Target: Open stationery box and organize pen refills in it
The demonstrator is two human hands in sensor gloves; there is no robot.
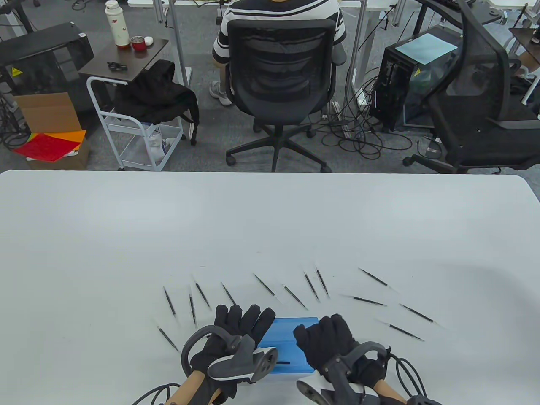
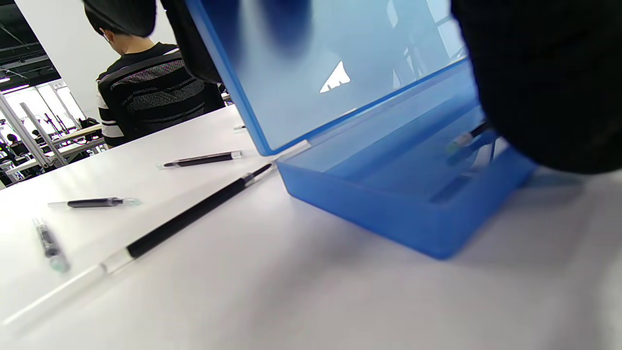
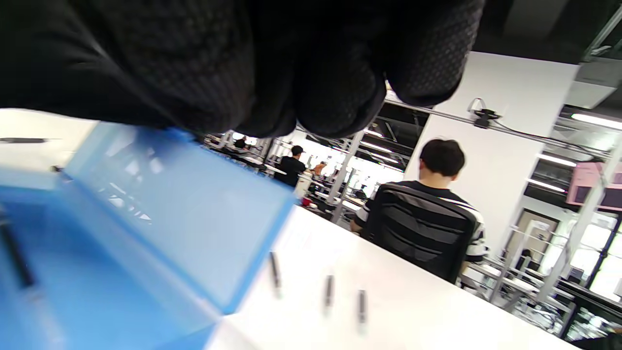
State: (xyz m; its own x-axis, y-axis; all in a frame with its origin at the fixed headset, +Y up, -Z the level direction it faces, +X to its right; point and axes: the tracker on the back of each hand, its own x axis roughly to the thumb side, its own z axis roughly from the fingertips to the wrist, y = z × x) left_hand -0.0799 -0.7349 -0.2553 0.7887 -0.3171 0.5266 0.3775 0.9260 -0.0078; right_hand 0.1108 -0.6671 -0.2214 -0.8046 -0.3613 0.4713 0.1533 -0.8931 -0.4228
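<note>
**Blue box open, refills still scattered**

The translucent blue plastic stationery box (image 1: 291,344) sits at the near edge of the white desk (image 1: 270,228), between both hands. Its lid (image 2: 311,68) stands raised. The left hand (image 1: 234,337) rests at the box's left side with fingers extended along the lid; whether the thumb grips it cannot be told. The right hand (image 1: 327,344) has its fingers curled over the lid's right part, apparently holding its edge.

At least 1 thin black pen refill (image 2: 469,136) seems to lie inside the box already. On the desk, 13 black pen refills (image 1: 312,287) fan out in an arc beyond the box: 6 to the left, 4 in the middle, 3 to the right.

The risk from here: if the lid is released short of its resting point, it could drop shut. The refills are thin and round, so a careless reach could roll them away, and a gloved pinch may slip on 1.
</note>
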